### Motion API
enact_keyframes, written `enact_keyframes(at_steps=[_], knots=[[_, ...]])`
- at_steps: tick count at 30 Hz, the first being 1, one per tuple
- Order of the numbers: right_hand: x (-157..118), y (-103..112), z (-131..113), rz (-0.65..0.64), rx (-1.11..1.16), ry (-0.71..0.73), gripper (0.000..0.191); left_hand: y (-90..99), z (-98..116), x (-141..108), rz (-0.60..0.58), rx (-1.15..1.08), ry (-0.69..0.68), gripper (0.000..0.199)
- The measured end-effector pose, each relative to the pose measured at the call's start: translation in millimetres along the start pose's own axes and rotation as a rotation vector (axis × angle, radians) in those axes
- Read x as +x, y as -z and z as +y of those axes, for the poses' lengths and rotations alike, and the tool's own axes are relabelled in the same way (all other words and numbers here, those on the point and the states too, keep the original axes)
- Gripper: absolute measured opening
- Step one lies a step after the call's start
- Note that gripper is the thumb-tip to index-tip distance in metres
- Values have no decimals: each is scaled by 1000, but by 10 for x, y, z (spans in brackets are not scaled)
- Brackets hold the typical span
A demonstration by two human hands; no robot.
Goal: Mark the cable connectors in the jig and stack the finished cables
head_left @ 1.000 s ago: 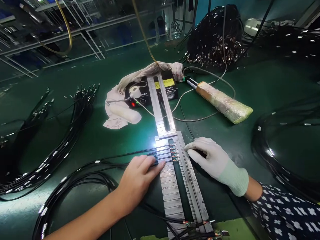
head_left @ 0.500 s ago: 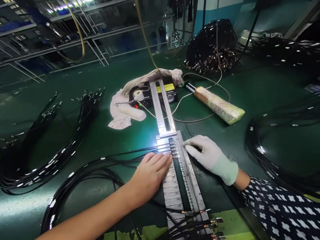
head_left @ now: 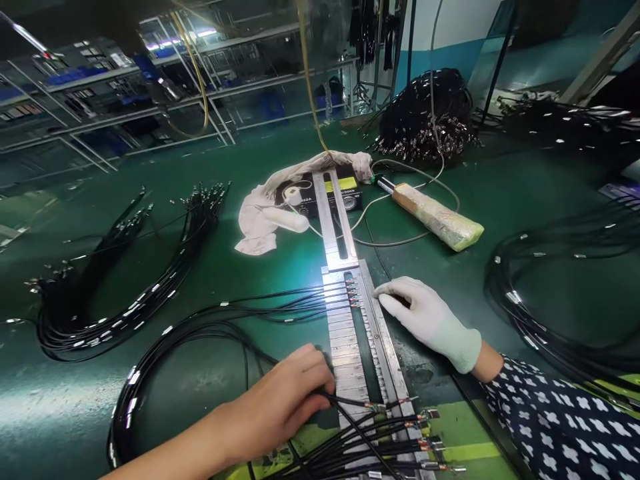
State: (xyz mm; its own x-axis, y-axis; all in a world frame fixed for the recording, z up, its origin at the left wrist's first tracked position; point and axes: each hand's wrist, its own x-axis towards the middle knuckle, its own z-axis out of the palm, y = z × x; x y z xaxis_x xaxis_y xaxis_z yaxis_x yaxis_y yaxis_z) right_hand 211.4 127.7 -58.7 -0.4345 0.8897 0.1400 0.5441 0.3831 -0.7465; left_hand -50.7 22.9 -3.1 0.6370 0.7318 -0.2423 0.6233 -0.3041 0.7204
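Note:
My bare left hand (head_left: 303,387) is closed around a black cable at the near left edge of the slotted metal fixture (head_left: 345,333). Several cable ends (head_left: 353,292) with orange and metal tips lie side by side across the fixture's upper part. My gloved right hand (head_left: 413,308) rests at the fixture's right rail, thumb and forefinger pinched together; anything between them is too small to make out. More cables with metal connectors (head_left: 425,443) lie over the fixture's near end.
Behind the fixture stands a black box (head_left: 350,193) with a pale cloth (head_left: 257,220). A wrapped handle tool (head_left: 435,217) lies to its right. Cable bundles (head_left: 150,303) curve at left, others (head_left: 515,300) at right, and a heap (head_left: 425,113) sits behind.
My left hand has moved from the cable ends on the upper fixture down toward me and closed on a cable. My right hand stays beside the rail. The camera view has shifted slightly.

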Motion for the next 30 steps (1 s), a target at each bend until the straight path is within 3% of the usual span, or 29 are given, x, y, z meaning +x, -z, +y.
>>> enact_keyframes(at_steps=[4,6,8,12,16,22,26,30], knots=[[23,-10,26,-4,7,3,17,-2,-145,123,284,-223,36,6],[23,-12,31,-5,8,9,17,22,-235,220,444,-184,65,8],[19,-13,30,-6,9,12,17,52,-317,300,520,-45,52,13],[20,-14,21,-4,9,10,16,93,-427,378,481,247,-83,28],[27,-13,18,-8,4,4,16,132,-470,402,389,466,-103,34],[37,-12,23,-8,10,19,15,241,-472,477,286,498,-186,35],[45,-23,33,-1,13,24,14,208,-486,476,345,474,-225,28],[66,-25,59,-3,-9,31,14,24,-513,351,409,740,-141,37]])
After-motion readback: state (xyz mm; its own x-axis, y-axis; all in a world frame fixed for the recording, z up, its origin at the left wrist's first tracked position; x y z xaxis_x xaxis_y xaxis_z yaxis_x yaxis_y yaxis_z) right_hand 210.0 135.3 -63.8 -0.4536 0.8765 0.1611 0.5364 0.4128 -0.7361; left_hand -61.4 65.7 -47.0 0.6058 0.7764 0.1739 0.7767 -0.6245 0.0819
